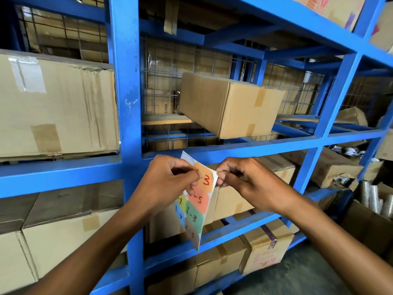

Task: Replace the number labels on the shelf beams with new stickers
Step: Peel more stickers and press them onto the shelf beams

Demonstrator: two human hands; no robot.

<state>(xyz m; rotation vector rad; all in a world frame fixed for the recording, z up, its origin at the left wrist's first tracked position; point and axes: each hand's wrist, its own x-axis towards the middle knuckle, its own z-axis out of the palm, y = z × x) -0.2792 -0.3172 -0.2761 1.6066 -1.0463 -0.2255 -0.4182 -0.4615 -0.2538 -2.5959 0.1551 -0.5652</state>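
A white sticker sheet [196, 211] with several coloured labels bearing handwritten red numbers hangs between my hands, in front of a blue shelf beam [244, 149]. My left hand [168, 179] pinches the sheet's upper left part near the orange label. My right hand [240, 175] pinches the sheet's upper right edge with thumb and forefinger. No number label shows on the beam behind the sheet; the part behind my hands is hidden.
The blue metal rack has an upright post [127, 103] left of my hands. Cardboard boxes fill the shelves: a large one [57, 107] at left, a tilted one [229, 105] at centre, more below. Rolls of tape [376, 199] lie in a box at right.
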